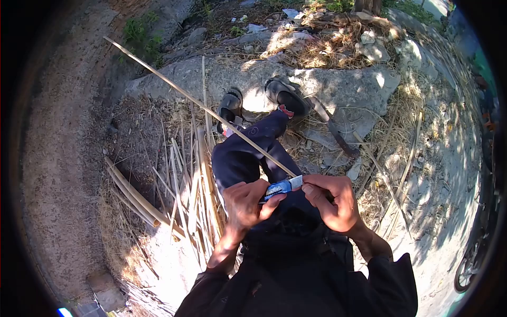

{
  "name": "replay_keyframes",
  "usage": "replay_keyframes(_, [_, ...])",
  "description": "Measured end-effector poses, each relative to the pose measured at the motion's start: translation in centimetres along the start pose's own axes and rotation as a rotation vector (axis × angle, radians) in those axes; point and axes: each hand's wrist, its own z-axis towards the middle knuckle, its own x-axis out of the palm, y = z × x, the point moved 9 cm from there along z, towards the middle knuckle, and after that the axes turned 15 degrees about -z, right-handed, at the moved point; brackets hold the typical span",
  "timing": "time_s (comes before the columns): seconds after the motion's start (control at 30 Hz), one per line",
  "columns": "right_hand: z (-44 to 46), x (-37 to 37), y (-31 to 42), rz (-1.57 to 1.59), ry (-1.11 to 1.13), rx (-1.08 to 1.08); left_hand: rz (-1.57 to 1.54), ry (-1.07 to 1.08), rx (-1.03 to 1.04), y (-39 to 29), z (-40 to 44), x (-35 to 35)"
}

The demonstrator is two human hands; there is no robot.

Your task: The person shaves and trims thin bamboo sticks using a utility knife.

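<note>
My left hand [246, 203] is closed around a blue box cutter [277, 189] with a pale, flat, blade-like end pointing right. My right hand [332, 203] is closed, thumb and forefinger pinched at the near end of a long, thin bamboo strip [200, 105]. From there the strip runs up and left over my legs, its far tip raised towards the upper left. The cutter's pale end lies right by the strip's near end, close to my right fingertips; whether it touches the strip I cannot tell.
Split bamboo strips [196, 195] lie heaped left of my legs, beside thicker bamboo pieces [134, 195]. A dark-bladed machete [338, 134] rests on the ground right of my shoes [288, 98]. Stone slabs [359, 84] and dry straw [330, 47] lie ahead. A wheel [465, 272] shows far right.
</note>
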Motion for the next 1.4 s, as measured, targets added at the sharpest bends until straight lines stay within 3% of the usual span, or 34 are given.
replay_keyframes(0.1, [0.0,-0.3,0.6,-0.011,-0.024,-0.047,0.028,0.015,-0.008,-0.1,0.1,-0.1])
replay_keyframes(0.17, [0.2,0.1,0.1,-0.002,0.078,0.049,0.019,0.027,-0.011,0.1,0.0,0.0])
replay_keyframes(0.57, [-0.5,0.6,-0.8,0.043,0.139,0.142,0.03,0.013,0.053,-0.5,0.6,-0.5])
replay_keyframes(0.67, [-0.3,0.4,0.0,0.062,0.062,0.152,0.054,-0.015,0.048,-0.3,0.5,-1.0])
replay_keyframes(0.83, [-1.1,0.7,0.5,-0.025,0.214,0.189,0.121,-0.11,-0.097,1.4,0.7,-3.6])
replay_keyframes(1.03, [-1.7,0.5,0.0,-0.035,0.205,0.239,0.142,-0.104,-0.001,0.3,1.6,-3.9])
replay_keyframes(1.37, [-2.6,0.2,-0.3,-0.022,0.137,0.311,0.171,-0.076,0.036,0.6,2.3,-4.6])
replay_keyframes(1.4, [-2.8,0.0,-0.5,-0.023,0.137,0.308,0.18,-0.13,-0.03,1.8,2.1,-5.3])
